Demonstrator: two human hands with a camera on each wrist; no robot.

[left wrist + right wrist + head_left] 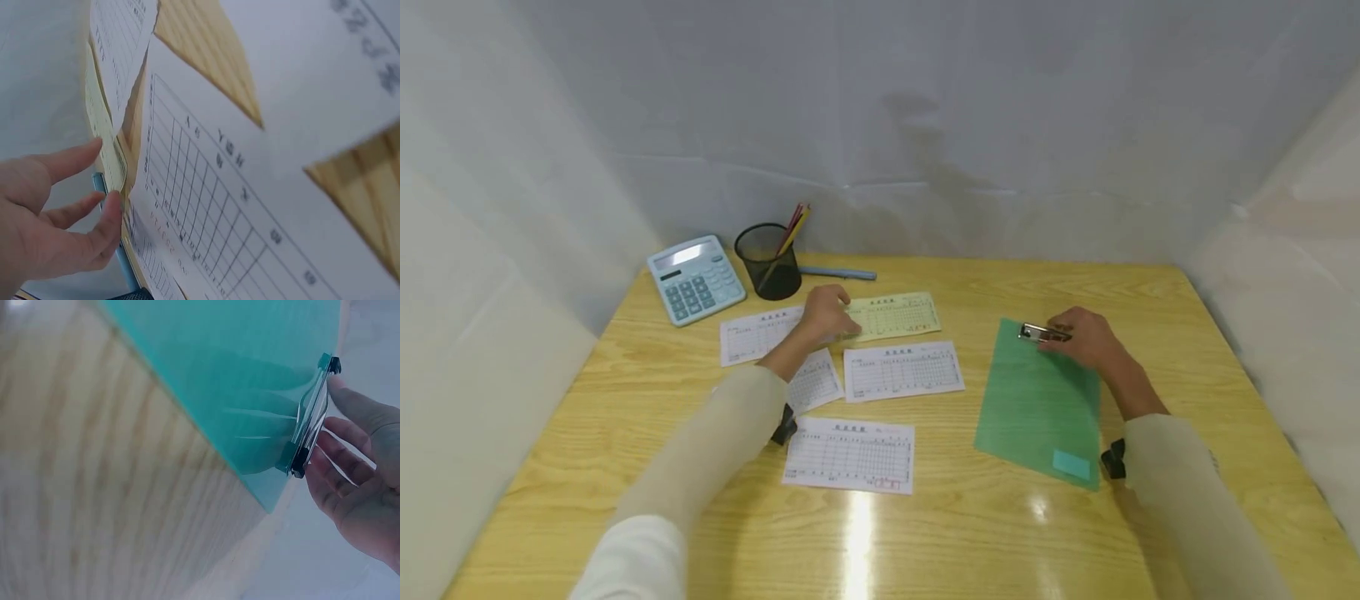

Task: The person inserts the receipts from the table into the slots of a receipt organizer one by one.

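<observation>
My left hand (825, 315) is at the left end of a pale yellow printed slip (898, 317). In the left wrist view its thumb and fingers (74, 212) stand apart close to that slip (112, 156). White printed slips lie around the forearm, one in front of the yellow slip (904, 372) and another nearer me (850, 457). On the right, a see-through green clipboard (1033, 417) lies on the table. My right hand (1084, 337) grips its metal clip (1032, 333), thumb at one end and fingers at the other, as the right wrist view shows.
At the back left are a light blue calculator (698, 280), a black mesh pen cup (769, 260) with pencils, and a blue pen (838, 272). A small blue label (1071, 464) sits on the clipboard's near corner. A pale curtain (880, 133) hangs behind the wooden table (970, 533).
</observation>
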